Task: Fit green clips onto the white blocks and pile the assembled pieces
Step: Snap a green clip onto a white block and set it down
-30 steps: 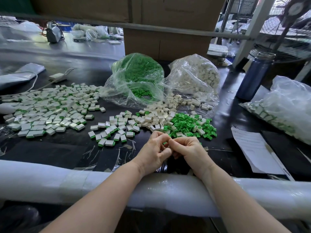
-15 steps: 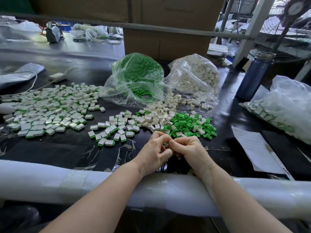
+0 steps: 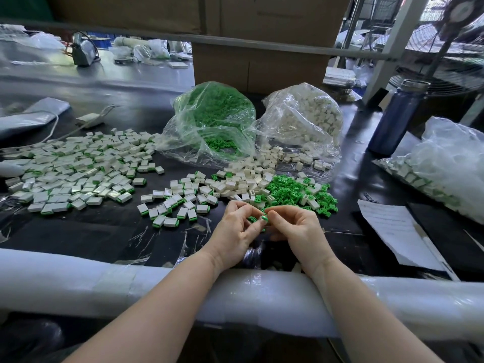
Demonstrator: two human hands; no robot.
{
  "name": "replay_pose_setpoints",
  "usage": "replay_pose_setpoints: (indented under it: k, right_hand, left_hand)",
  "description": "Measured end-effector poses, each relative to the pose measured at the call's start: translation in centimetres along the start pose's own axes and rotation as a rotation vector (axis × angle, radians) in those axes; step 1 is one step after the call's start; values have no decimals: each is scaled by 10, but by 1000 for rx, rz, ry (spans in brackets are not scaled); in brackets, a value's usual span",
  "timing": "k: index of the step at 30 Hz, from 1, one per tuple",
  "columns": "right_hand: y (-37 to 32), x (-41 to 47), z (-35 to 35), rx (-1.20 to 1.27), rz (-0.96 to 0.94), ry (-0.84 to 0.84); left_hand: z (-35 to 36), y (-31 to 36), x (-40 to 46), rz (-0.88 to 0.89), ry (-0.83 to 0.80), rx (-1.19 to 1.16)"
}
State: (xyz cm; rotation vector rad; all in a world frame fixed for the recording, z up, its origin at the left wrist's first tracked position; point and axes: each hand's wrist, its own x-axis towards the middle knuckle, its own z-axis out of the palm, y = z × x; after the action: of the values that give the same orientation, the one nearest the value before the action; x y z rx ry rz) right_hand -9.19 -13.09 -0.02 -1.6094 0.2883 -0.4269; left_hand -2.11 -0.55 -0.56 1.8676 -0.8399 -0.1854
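Both forearms rest on the padded rail (image 3: 78, 281). The left hand (image 3: 235, 231) and right hand (image 3: 296, 231) meet fingertip to fingertip, curled around a green clip (image 3: 264, 218); whether a block sits under it I cannot tell. Fitting looks underway. Next: press it home, then drop the piece left onto the near pile (image 3: 170, 208). Beyond lie loose blocks (image 3: 235, 183) and clips (image 3: 296, 191) on the tabletop (image 3: 78, 231).

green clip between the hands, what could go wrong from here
1. The green clip is pinched only at the fingertips of the left hand and right hand, above the table; it may slip and drop among the loose green clips, costing a re-pick.
2. Loose white blocks and finished pieces lie side by side, so an unclipped block might get mixed into the finished ones.
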Motion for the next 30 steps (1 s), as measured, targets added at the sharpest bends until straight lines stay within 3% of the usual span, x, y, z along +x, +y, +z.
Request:
replay_pose_setpoints:
  k: [5, 14, 18, 21, 25, 30]
  right_hand:
    - [-2, -1, -1, -254, -116, 50]
    - [-2, -1, 1, -413, -149, 66]
    - [1, 2, -8, -389, -171, 334]
    - [4, 5, -16, -423, -134, 507]
    - [7, 7, -18, -515, -56, 513]
    - [8, 8, -16, -696, 14, 459]
  left_hand:
    - [0, 2, -1, -14, -34, 31]
    - [-2, 4, -1, -24, -28, 78]
    - [-4, 1, -1, -115, 93, -7]
    - [-7, -3, 0, -173, 300, 27]
    - [-13, -10, 2, -227, 525, 101]
    - [-13, -14, 4, -305, 511, 183]
